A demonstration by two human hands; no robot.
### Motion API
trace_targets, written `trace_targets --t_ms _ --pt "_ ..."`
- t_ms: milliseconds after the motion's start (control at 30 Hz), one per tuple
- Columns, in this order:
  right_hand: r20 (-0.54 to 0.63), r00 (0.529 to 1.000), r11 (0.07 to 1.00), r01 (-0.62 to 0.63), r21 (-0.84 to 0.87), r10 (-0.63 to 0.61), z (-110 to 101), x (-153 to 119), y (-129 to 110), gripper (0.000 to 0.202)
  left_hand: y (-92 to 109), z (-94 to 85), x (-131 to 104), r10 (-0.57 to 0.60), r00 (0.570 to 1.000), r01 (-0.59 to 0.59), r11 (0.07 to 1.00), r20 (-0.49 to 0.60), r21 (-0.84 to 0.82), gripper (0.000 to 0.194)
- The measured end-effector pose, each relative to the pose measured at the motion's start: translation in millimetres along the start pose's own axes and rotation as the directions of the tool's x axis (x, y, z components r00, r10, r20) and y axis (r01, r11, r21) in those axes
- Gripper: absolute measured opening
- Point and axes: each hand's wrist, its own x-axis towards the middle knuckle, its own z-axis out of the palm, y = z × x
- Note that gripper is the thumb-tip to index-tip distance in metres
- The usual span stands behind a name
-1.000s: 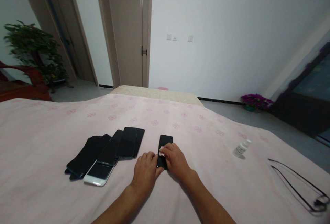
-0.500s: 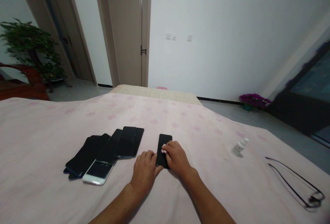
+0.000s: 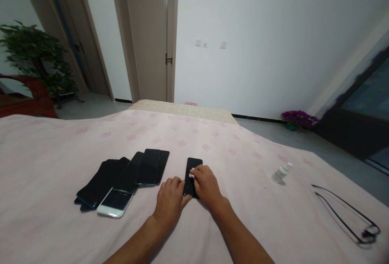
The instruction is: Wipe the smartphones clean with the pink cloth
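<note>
The right hand (image 3: 207, 185) pinches a small pale wad (image 3: 191, 173), thumb against curled fingers, and rests it on the dark face of a phone (image 3: 193, 163) lying flat. The left hand (image 3: 170, 199) clasps that phone at its near left corner, fingertips along the left edge and thumb at the near end, probably because a smooth slab on loose cloth would slide under pressure from the wad. Gripping only the corner leaves most of the glass uncovered for the other hand. Both wrists come in low from the near side, forearms slanting inward to meet at the phone; the left hand's knuckles are rounded with its palm down, while the right hand arches over the phone's right edge, its fingers pointing inward. The phone lies with its long side running away from the person, between the hands, on a pink flowered cloth (image 3: 243, 215). To its left, apart from it, several dark phones (image 3: 103, 183) overlap in a fanned group, partly covering a white-framed phone (image 3: 112, 209); lapped like this they take up less room, within the left arm's reach. Well off to the right stands a small white bottle (image 3: 281, 173), and nearer, farther right, lie dark-framed glasses (image 3: 369, 233), arms open, both well apart from the hands.
</note>
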Motion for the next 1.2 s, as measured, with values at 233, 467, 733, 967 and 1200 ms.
trace_targets --t_ms 233,467,733,967,1200 --pt "0.046 0.998 0.998 0.046 0.045 -0.048 -4 -6 -4 0.024 -2 3.3 -1 0.008 1.0 -0.008 1.0 -0.011 -0.007 0.03" --pt "-0.017 1.0 1.0 -0.02 0.011 0.02 2 0 1 0.029 -2 0.6 1 0.004 1.0 -0.004 1.0 0.002 -0.01 0.028" --pt "0.086 0.989 0.987 0.113 0.11 -0.123 -4 -4 -10 0.029 -4 3.7 0 0.012 1.0 -0.013 0.999 -0.024 -0.033 0.029" --pt "-0.028 0.999 0.998 -0.023 0.057 0.025 -8 -3 9 0.032 -4 2.7 0 0.009 1.0 -0.009 0.999 -0.024 -0.032 0.027" --pt "0.086 0.989 0.981 0.104 0.167 -0.119 -14 -8 4 0.029 -5 6.3 0 0.001 1.0 -0.002 1.0 -0.026 -0.031 0.026"
